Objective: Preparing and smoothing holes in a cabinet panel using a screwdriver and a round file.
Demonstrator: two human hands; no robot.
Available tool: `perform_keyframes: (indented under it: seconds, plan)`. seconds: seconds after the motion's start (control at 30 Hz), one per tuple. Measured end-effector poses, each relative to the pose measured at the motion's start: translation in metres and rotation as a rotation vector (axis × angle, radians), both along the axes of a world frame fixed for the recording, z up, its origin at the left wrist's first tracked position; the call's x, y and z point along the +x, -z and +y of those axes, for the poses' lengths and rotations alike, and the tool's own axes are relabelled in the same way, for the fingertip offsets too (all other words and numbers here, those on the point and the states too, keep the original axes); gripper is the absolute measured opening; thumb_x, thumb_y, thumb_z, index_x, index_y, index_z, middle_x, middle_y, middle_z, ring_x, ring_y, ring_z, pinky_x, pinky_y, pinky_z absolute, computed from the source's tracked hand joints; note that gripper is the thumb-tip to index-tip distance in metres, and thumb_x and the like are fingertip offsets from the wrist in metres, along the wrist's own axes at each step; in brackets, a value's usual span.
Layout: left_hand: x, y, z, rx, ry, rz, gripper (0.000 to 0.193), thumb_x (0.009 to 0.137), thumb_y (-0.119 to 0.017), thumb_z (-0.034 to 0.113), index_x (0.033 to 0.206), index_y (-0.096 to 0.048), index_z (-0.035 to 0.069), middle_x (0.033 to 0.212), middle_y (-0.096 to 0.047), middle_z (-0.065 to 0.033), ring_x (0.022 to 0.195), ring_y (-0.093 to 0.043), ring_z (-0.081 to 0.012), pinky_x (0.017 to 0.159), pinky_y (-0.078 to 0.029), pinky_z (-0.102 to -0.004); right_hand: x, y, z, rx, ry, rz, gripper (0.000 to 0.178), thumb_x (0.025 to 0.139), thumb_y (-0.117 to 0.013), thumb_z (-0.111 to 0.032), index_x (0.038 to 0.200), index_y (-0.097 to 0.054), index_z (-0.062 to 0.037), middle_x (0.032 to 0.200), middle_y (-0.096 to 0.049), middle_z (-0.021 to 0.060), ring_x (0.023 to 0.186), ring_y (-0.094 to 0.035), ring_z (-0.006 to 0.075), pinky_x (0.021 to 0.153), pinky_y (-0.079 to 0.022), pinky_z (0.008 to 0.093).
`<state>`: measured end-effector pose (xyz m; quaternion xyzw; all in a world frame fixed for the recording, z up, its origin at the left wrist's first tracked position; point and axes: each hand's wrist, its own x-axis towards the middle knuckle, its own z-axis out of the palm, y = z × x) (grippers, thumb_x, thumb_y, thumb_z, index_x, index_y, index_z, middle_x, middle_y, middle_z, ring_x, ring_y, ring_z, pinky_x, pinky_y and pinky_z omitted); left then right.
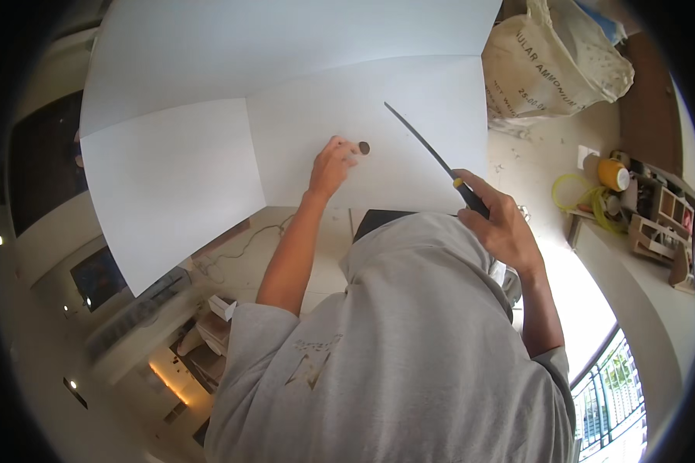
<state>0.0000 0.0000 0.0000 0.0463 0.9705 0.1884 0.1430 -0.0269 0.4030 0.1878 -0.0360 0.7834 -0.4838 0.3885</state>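
Note:
My right hand is closed round the black and yellow handle of a file. The long, thin dark blade slants up and to the left over the white surface, its tip apart from anything my other hand holds. Left of the blade, my left hand is closed, with a small dark brown round piece at its fingertips. The fingers are slightly blurred, and part of the piece is hidden behind them.
White panels stand round the white work surface at the left and back. At the far right sits a large printed sack. Beyond it are a yellow-green hose and a wooden organiser. A cable trails across the floor.

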Motion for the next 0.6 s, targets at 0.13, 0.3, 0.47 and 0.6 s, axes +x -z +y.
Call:
perform_keyframes:
  seconds: [0.13,0.3,0.47,0.6]
  plan:
    - [0.012,0.016,0.02,0.366,-0.446,0.033,0.031,0.091,-0.084,0.009,0.115,-0.064,0.006,0.111,-0.067,-0.0086,0.085,-0.067,-0.0234,0.078,-0.057,-0.0374,0.013,0.008,-0.027,0.08,-0.018,0.024,0.058,0.094,-0.065,-0.015,0.152,-0.058,-0.0075,0.088,-0.069,0.0224,0.077,-0.067,0.032,0.08,-0.053,0.0426]
    - [0.002,0.045,0.044,0.534,-0.484,0.286,0.021,0.092,-0.08,0.009,0.107,-0.066,0.006,0.113,-0.066,-0.0106,0.09,-0.066,-0.0292,0.081,-0.056,-0.0403,-0.009,0.032,-0.073,0.21,-0.069,-0.089,0.054,0.096,-0.064,-0.021,0.148,-0.061,-0.0071,0.088,-0.071,0.0223,0.08,-0.069,0.0338,0.082,-0.053,0.0427]
    - [-0.011,-0.021,0.084,0.753,0.082,0.489,0.016,0.102,-0.067,0.019,0.11,-0.071,0.006,0.114,-0.069,-0.0111,0.104,-0.064,-0.034,0.096,-0.051,-0.0451,0.004,0.033,-0.126,0.282,-0.042,-0.055,0.05,0.094,-0.065,-0.022,0.142,-0.066,-0.0056,0.089,-0.073,0.0215,0.079,-0.069,0.0332,0.082,-0.053,0.042]
    - [-0.026,-0.003,0.074,0.962,0.132,0.215,0.042,0.111,-0.052,0.029,0.08,-0.067,0.005,0.08,-0.066,-0.012,0.077,-0.063,-0.0332,0.079,-0.049,-0.0463,-0.008,0.028,-0.166,0.401,-0.059,-0.157,0.05,0.093,-0.065,-0.022,0.139,-0.068,-0.0009,0.082,-0.07,0.0177,0.073,-0.066,0.0272,0.075,-0.053,0.0394]
